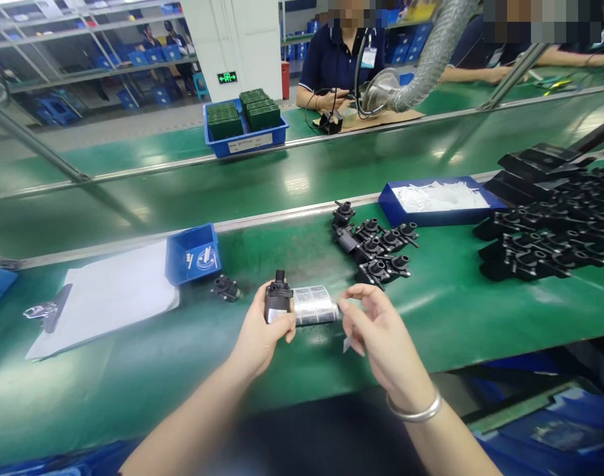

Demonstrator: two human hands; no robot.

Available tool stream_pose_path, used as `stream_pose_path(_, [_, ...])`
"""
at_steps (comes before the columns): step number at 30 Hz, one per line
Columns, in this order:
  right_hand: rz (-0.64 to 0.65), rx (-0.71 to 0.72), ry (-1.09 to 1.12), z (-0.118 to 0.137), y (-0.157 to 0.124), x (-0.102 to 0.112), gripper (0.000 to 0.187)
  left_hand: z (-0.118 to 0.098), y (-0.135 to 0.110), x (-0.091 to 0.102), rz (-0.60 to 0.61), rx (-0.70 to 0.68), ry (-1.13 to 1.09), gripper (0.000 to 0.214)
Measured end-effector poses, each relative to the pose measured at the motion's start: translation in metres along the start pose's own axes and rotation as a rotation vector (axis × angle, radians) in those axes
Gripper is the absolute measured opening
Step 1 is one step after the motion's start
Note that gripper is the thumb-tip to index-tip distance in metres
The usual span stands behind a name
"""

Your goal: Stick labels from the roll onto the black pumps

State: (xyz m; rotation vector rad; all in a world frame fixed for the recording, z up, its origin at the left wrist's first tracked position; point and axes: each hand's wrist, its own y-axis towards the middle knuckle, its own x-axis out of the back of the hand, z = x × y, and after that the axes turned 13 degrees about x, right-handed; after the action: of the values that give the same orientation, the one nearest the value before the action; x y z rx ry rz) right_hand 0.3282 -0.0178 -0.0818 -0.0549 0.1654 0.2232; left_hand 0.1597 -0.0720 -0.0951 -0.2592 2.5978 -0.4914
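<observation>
My left hand (pixel 262 330) is closed round a small black pump body (pixel 278 301), held upright above the green bench. A white label shows on its lower front. Beside it on the bench lies a roll of silver labels (pixel 314 305). My right hand (pixel 376 330) hovers just right of the roll, fingers curled in a pinch on a small white label piece (pixel 347 344). A silver bracelet circles that wrist.
A cluster of black pumps (pixel 376 248) lies behind, and a single one (pixel 226 289) by a small blue bin (pixel 192 254). A clipboard with paper (pixel 103 297) is at left. A blue tray of white parts (pixel 438 198) and stacked black parts (pixel 550 231) are at right. Other people work across the conveyor.
</observation>
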Motion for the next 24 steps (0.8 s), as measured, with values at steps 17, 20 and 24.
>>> stream_pose_path(17, [0.224, -0.144, 0.188, 0.008, 0.002, 0.017, 0.023, -0.020, -0.033, 0.033, -0.170, -0.174, 0.126, 0.054])
stream_pose_path(20, [0.120, -0.090, 0.191, 0.006, 0.005, 0.037, 0.021, -0.012, -0.050, 0.069, -0.483, -0.327, 0.316, 0.049])
stream_pose_path(24, [-0.050, -0.026, 0.225, 0.003, 0.008, 0.054, 0.019, 0.000, -0.042, 0.113, -0.800, -0.325, 0.512, 0.049])
